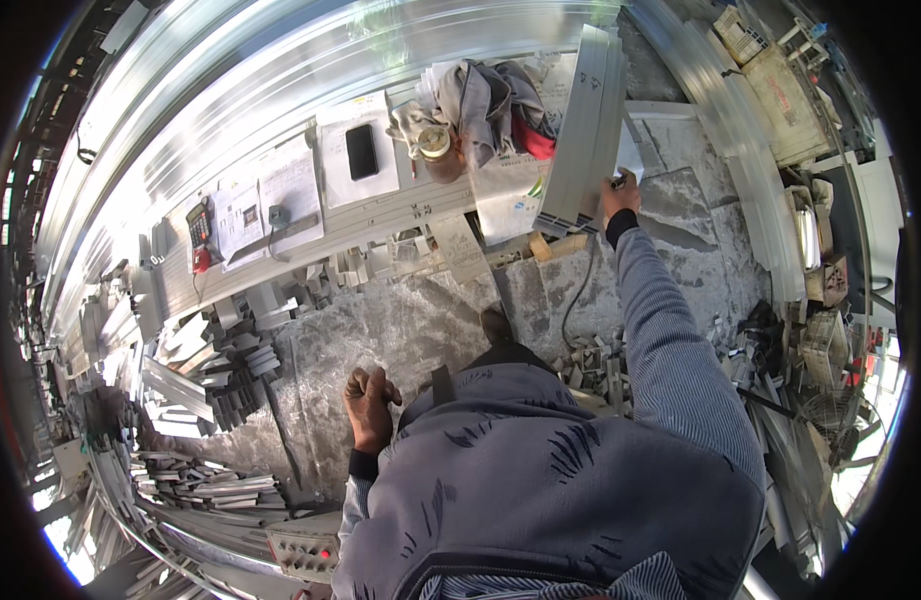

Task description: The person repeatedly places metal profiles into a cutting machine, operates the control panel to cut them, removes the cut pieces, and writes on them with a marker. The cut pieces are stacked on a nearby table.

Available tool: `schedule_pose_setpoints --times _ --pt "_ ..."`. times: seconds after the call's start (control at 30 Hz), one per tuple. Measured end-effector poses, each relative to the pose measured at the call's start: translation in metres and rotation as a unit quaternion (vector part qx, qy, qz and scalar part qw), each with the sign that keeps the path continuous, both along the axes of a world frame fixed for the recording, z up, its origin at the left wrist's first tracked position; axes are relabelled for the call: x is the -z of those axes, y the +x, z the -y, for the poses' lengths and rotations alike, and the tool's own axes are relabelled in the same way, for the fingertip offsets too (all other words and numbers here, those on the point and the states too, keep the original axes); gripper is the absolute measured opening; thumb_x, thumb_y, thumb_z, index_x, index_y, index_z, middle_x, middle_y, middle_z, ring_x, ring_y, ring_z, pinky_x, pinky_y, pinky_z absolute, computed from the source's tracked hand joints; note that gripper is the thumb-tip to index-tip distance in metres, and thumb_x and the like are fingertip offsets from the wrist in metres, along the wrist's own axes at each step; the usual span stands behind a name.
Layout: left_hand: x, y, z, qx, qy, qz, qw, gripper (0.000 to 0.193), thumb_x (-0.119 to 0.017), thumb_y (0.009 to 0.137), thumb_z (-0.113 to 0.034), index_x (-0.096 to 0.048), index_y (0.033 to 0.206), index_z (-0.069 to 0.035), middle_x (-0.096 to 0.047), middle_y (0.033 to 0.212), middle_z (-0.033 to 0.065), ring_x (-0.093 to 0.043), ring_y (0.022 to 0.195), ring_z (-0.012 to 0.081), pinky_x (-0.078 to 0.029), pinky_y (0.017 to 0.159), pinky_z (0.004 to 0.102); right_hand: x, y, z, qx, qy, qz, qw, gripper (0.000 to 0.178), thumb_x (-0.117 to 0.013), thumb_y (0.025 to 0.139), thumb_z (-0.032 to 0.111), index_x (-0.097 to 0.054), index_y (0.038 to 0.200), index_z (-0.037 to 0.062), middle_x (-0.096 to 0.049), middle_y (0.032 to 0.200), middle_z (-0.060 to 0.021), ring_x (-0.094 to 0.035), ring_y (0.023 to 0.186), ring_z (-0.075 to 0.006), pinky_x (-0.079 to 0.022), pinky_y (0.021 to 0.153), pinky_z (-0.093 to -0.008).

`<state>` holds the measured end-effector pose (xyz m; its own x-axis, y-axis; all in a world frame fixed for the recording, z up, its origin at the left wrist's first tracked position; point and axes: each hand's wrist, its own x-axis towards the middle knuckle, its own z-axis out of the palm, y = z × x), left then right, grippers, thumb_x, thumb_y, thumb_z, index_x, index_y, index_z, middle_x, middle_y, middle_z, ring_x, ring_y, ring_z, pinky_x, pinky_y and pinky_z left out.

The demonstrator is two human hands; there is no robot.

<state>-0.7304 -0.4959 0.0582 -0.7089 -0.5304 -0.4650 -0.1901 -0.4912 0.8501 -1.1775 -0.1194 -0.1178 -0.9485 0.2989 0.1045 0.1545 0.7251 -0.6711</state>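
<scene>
My right hand [621, 196] is stretched forward with its fingers closed, beside the right edge of a stack of long metal profiles [589, 130]. A small dark item shows between the fingers, too small to name. Small handwritten marks are on the upper face of the profiles, whose near ends reach the bench edge. My left hand [370, 402] hangs low by my left side, its fingers curled in, with nothing visible in them. Left of the profiles lie a crumpled grey cloth [478, 100] and a jar with a light lid [440, 155].
A black phone [362, 152], papers [289, 190] and a calculator [198, 224] lie on the bench. Metal offcuts [201, 375] are heaped at the left, more at the right [593, 365]. A control box [303, 552] stands lower left. Long profiles [751, 190] run along the right.
</scene>
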Motion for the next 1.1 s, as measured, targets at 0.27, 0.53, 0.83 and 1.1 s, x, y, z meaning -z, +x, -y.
schedule_pose_setpoints --times 0.27,0.53,0.83,1.1 --pt "0.002 0.050 0.029 -0.097 0.052 -0.013 0.994 0.031 -0.057 0.101 -0.016 -0.042 0.075 -0.017 -0.042 0.066 -0.0020 -0.046 0.056 0.0119 -0.047 0.051 0.0310 -0.080 0.141 0.097 -0.116 -0.161 -0.186 0.962 0.035 -0.062 0.091 0.017 -0.065 0.124 0.0040 -0.068 0.119 -0.0192 -0.066 0.110 -0.0326 -0.050 0.095 -0.0376" --pt "-0.012 0.124 0.065 -0.113 0.102 -0.078 0.985 0.011 -0.052 0.104 -0.021 -0.049 0.095 -0.015 -0.040 0.069 -0.0018 -0.043 0.060 0.0115 -0.039 0.056 0.0286 -0.175 0.355 0.282 -0.528 -0.246 -0.008 0.813 0.019 -0.064 0.092 0.009 -0.059 0.110 0.0068 -0.067 0.103 -0.0115 -0.057 0.067 -0.0148 -0.048 0.060 -0.0313" --pt "-0.035 0.231 0.087 -0.189 0.256 -0.293 0.902 0.019 -0.048 0.107 -0.033 -0.052 0.103 -0.015 -0.042 0.073 -0.0035 -0.042 0.065 0.0126 -0.036 0.061 0.0283 -0.257 0.490 0.373 -0.700 -0.339 0.187 0.600 0.021 -0.060 0.095 0.013 -0.062 0.111 -0.0001 -0.069 0.083 -0.0083 -0.065 0.073 -0.0110 -0.052 0.066 -0.0265" --pt "-0.042 0.310 0.092 -0.265 0.207 -0.334 0.881 0.021 -0.049 0.106 -0.035 -0.053 0.105 -0.015 -0.043 0.069 -0.0040 -0.041 0.060 0.0117 -0.036 0.058 0.0276 -0.261 0.571 0.422 -0.775 -0.299 0.225 0.509 0.020 -0.057 0.096 0.011 -0.062 0.110 -0.0015 -0.067 0.077 -0.0067 -0.064 0.072 -0.0100 -0.052 0.066 -0.0258"
